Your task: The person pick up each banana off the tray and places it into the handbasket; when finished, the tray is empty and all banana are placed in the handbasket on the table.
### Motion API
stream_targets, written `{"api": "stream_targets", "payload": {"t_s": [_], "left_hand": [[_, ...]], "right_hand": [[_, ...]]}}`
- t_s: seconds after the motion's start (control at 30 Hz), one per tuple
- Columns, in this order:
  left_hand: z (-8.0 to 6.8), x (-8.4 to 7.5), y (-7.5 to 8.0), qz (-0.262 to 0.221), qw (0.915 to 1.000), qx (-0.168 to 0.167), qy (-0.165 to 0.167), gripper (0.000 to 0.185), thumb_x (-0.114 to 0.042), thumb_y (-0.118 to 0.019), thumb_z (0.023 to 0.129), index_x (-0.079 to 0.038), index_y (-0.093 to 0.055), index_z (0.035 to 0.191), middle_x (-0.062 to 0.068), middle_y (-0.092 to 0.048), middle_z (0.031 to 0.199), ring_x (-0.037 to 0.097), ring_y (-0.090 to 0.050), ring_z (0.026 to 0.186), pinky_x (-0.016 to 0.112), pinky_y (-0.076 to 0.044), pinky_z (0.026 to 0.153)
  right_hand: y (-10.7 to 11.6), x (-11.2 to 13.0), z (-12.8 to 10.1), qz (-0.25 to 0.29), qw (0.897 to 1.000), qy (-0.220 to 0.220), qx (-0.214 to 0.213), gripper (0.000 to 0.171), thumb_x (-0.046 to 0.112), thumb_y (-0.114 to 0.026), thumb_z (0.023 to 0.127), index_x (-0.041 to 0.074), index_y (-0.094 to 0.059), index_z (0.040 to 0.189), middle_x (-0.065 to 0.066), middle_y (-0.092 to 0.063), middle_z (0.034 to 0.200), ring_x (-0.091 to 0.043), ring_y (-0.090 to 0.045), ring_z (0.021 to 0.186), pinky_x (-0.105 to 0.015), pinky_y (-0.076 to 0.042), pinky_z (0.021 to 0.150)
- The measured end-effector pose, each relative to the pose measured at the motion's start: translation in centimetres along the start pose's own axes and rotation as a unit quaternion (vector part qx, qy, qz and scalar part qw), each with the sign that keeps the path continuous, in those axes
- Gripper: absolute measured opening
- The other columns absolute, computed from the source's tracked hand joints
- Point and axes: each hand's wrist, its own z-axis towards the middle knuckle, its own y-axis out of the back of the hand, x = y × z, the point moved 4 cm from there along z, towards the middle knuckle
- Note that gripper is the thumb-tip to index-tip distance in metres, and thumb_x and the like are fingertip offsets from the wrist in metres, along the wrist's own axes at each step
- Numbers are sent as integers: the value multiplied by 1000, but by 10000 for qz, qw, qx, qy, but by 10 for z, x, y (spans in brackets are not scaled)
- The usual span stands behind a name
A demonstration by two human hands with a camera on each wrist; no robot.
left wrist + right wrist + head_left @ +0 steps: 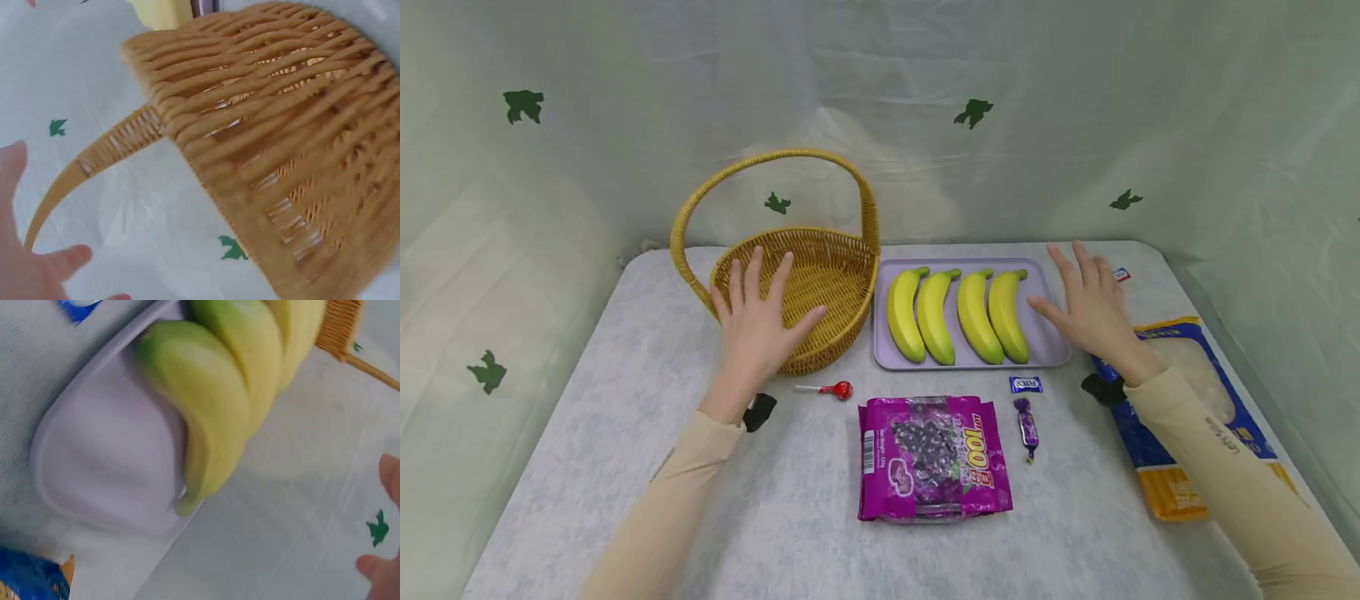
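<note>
Left hand (756,329) at centre-left, fingers fanned out wide, hovering in front of the wicker basket (847,337), and over on the centre-right it's the right hand (1093,312), fingers splayed too, just beside the lilac tray (1048,343) with four yellow bananas (934,318) side by side! Down the middle, a red lollipop (843,390) lies below the basket, with a purple candy bag (932,458) at lower centre and a blue-and-orange bag (1195,367) lower right, partly behind the sleeve (1217,458).
</note>
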Motion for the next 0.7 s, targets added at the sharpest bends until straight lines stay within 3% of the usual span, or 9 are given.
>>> {"api": "stream_targets", "payload": {"t_s": [0.07, 0.13, 0.23, 0.3, 0.37, 0.47, 0.6, 0.7], "left_hand": [[-9, 3, 9, -414, 9981, -320, -337, 80, -60, -54, 90, -22, -24, 154, 12, -7, 159, 36, 1, 143, 63, 3, 112], [-17, 8, 19, -975, 9897, -783, -696, 74, -53, -58, 91, -19, -32, 151, 11, -15, 157, 34, -10, 143, 61, -12, 113], [-30, 21, 36, -1847, 9612, -1712, -1123, 62, -39, -65, 91, -9, -46, 143, 14, -32, 150, 29, -28, 137, 50, -32, 109], [-38, 32, 46, -2401, 9373, -2267, -1114, 53, -26, -68, 90, -3, -53, 136, 15, -40, 144, 27, -36, 132, 40, -38, 106], [-44, 42, 54, -2877, 9166, -2603, -961, 47, -10, -67, 89, 2, -54, 132, 16, -43, 140, 25, -41, 128, 34, -41, 104], [-49, 54, 61, -3484, 8986, -2607, -558, 51, 4, -63, 87, 2, -48, 136, 13, -40, 142, 24, -40, 127, 36, -41, 105], [-49, 68, 56, -3941, 8923, -2195, -187, 62, 5, -59, 89, -7, -36, 146, 9, -30, 150, 25, -37, 132, 42, -33, 111], [-46, 79, 47, -4169, 8886, -1909, -98, 69, 4, -59, 90, -14, -30, 151, 6, -24, 154, 25, -34, 134, 44, -28, 113]], "right_hand": [[2, 1, 3, 554, 9982, 214, -48, 82, 43, -58, 94, 12, -13, 155, -28, -4, 154, -53, -5, 136, -75, -4, 104], [3, 2, 6, 1194, 9920, 401, -40, 81, 35, -62, 93, 13, -13, 155, -27, -8, 154, -51, -9, 137, -74, -8, 104], [4, 0, 10, 2286, 9724, 407, 242, 79, 25, -62, 94, 19, -12, 155, -20, -8, 156, -48, -16, 136, -71, -16, 104], [3, -2, 12, 2916, 9548, 216, 536, 78, 21, -61, 95, 26, -11, 155, -15, -8, 157, -47, -20, 135, -70, -24, 103], [1, -4, 13, 3406, 9364, -34, 841, 78, 18, -58, 96, 30, -9, 155, -13, -5, 157, -48, -21, 135, -68, -25, 104], [-4, -7, 15, 3837, 9141, -353, 1263, 76, 19, -56, 98, 32, -6, 155, -12, -2, 158, -46, -21, 136, -65, -25, 106], [-15, -12, 17, 4251, 8836, -639, 1855, 76, 20, -54, 99, 31, -3, 155, -12, 2, 158, -42, -16, 139, -62, -25, 109], [-24, -16, 20, 4430, 8639, -788, 2264, 76, 18, -52, 100, 32, -2, 154, -13, 5, 157, -40, -13, 140, -62, -26, 108]]}}
